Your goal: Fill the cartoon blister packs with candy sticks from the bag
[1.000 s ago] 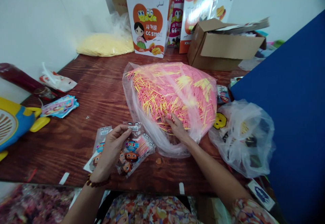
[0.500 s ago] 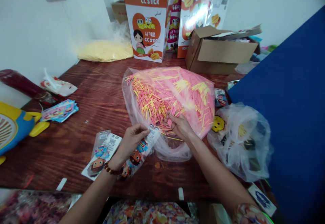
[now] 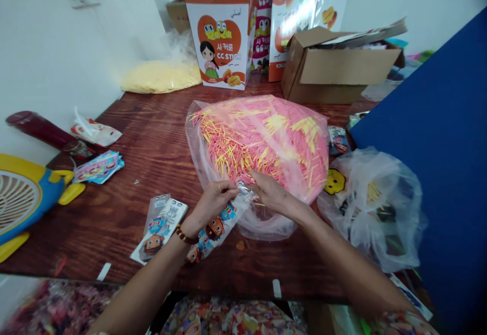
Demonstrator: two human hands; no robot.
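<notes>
Bottle: dark red, tilted, by the left edge of the table.
Tissues: soft pack, just beside the bottle.
Wrappers: loose pile, in front of the tissues.
Flat packets: overlapping, near the table's front edge.
Left hand: thumb and fingers pinched on the top of a packet; beaded bracelet at the wrist.
Packet: slanting, top toward the sack, printed lower end near the front edge.
Carton: upright, marked CC STICK, at the far edge.
Sack: see-through, mid-table, mouth facing the front edge, full of pink and yellow sticks.
Right hand: fingers drawn narrow at the packet's top, by the sack's mouth; cannot tell what they grip.
Box: brown, flaps open, toward the far right corner.
Carrier bag: whitish, near the front right corner, beside the blue panel.
</notes>
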